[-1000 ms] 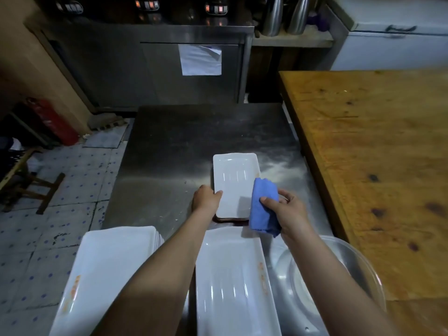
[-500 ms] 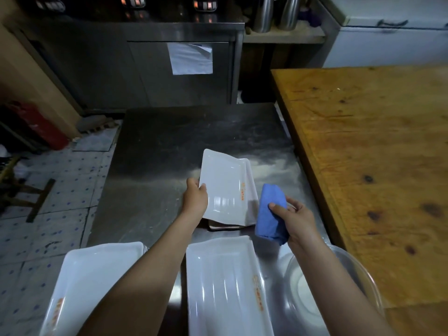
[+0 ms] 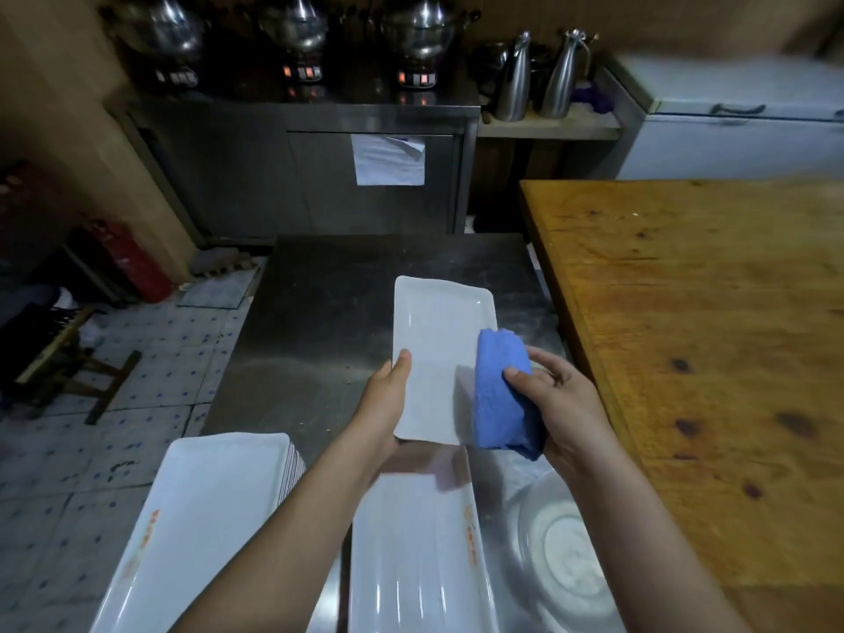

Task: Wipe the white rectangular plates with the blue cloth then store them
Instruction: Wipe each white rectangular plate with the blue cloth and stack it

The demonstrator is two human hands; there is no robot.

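presently, entry one: white rectangular plate (image 3: 438, 354), held just above the steel table (image 3: 329, 312), its near end over a second plate (image 3: 411, 564) lying at 6 o'clock. long axis runs 6 to 12, far short edge pointing at 12, face up.

entry two: left hand (image 3: 388, 404), pinching the plate's 9 o'clock long edge near the close corner, thumb on top.

entry three: right hand (image 3: 561, 399), curled round the folded blue cloth (image 3: 500, 390), which lies against the plate's 3 o'clock side.

entry four: stack of plates (image 3: 205, 518) at 7 o'clock; glass bowl (image 3: 571, 564) at 5 o'clock; wooden table (image 3: 708, 335) at 3 o'clock.

hazards, as judged: one edge-pinch carries the whole plate, so a firm wipe from 3 o'clock could lever it loose, and it could drop onto the plate beneath and chip both. a slick glaze would worsen this.
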